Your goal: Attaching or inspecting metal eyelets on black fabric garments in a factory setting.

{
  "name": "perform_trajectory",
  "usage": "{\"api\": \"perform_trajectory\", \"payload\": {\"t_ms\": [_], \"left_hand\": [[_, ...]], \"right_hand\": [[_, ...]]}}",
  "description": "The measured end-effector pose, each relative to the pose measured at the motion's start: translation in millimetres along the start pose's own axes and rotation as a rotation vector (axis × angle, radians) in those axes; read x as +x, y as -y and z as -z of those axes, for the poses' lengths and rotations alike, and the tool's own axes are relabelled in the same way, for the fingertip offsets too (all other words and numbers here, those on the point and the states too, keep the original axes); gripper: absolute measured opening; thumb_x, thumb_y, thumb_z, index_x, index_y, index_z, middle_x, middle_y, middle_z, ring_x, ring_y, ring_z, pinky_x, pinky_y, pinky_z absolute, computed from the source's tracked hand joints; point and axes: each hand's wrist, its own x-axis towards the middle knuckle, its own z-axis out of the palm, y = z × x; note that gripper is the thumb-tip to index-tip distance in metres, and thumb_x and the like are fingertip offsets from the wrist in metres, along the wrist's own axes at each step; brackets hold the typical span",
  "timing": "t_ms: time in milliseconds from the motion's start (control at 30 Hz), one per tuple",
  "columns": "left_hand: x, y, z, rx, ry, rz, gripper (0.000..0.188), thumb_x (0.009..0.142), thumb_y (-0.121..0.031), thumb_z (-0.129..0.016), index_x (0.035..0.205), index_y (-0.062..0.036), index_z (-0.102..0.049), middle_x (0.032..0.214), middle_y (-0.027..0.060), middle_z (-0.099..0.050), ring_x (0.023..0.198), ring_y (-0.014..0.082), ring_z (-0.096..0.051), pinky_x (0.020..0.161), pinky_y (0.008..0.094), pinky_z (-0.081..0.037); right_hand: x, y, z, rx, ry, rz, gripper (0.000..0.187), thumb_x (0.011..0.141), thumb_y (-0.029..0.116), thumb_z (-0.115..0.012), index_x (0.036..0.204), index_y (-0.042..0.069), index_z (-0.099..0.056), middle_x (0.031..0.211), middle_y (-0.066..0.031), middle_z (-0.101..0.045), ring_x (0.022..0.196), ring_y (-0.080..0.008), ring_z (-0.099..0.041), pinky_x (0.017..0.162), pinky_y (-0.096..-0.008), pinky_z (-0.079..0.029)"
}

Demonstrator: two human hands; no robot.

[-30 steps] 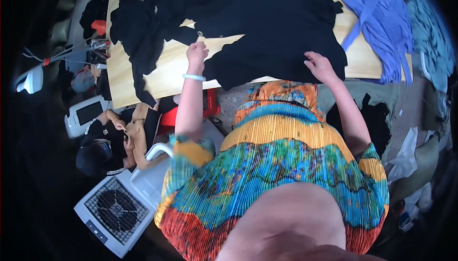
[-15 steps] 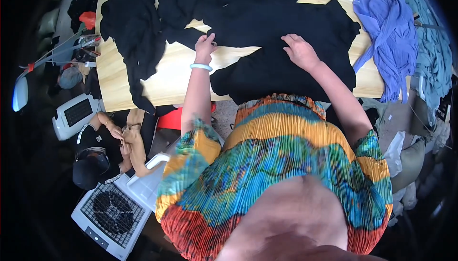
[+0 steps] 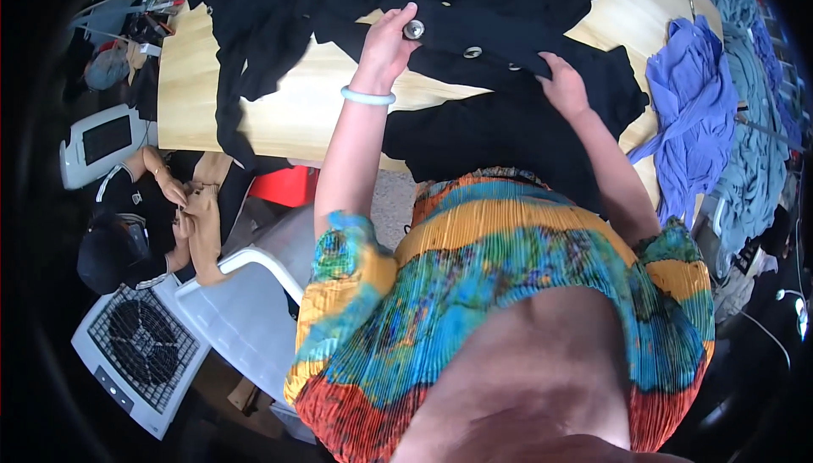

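A black garment [image 3: 474, 116] lies spread over the near part of the wooden table. Along a strip of it, several large round metallic buttons [image 3: 472, 52] face up between my hands. My left hand [image 3: 391, 50], with a pale bangle on its wrist, is closed on the left end of this strip, beside one button. At the strip's right end, my right hand [image 3: 566, 89] holds the cloth between thumb and fingers; its fingertips are partly hidden by the fabric.
More black garments [image 3: 262, 23] cover the table's far and left parts. Purple cloth [image 3: 690, 99] hangs over the right edge of the wooden table [image 3: 190, 99], near grey-blue cloth [image 3: 749, 150]. At lower left, a person [image 3: 127, 217] handles tan cloth beside a white fan unit [image 3: 144, 344].
My left hand has moved up and right, and my right hand slightly right, turning up the strip so its buttons show. The whole view has shifted somewhat.
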Motion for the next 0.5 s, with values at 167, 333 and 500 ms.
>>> {"api": "perform_trajectory", "payload": {"t_ms": [167, 333, 500], "left_hand": [[15, -13, -8, 0.157, 0.265, -0.153, 0.01, 0.083, -0.016, -0.057, 0.081, -0.0081, -0.052, 0.077, 0.0006, -0.055, 0.071, 0.0101, -0.054, 0.067, 0.0264, -0.045], [52, -25, -26, 0.506, 0.13, -0.152, 0.013, 0.085, -0.019, -0.053, 0.083, -0.0064, -0.05, 0.077, 0.0023, -0.053, 0.07, 0.0119, -0.055, 0.064, 0.0286, -0.049], [65, -10, -23, 0.634, -0.066, 0.007, 0.015, 0.086, -0.018, -0.052, 0.079, -0.0044, -0.048, 0.077, 0.0042, -0.051, 0.069, 0.0143, -0.053, 0.059, 0.0321, -0.051]], "right_hand": [[15, -27, 61, 0.228, -0.126, -0.057, 0.018, 0.079, 0.015, -0.055, 0.096, 0.008, -0.058, 0.081, -0.0141, -0.062, 0.074, -0.0265, -0.061, 0.067, -0.0317, -0.047], [16, -7, 76, -0.108, -0.424, 0.047, 0.026, 0.076, 0.008, -0.055, 0.102, 0.005, -0.052, 0.095, -0.0168, -0.056, 0.087, -0.0315, -0.055, 0.073, -0.0368, -0.045], [3, 63, -7, 0.08, 0.108, 0.49, 0.02, 0.07, 0.005, -0.055, 0.09, 0.003, -0.058, 0.089, -0.0118, -0.058, 0.089, -0.0266, -0.055, 0.076, -0.0342, -0.046]]}}
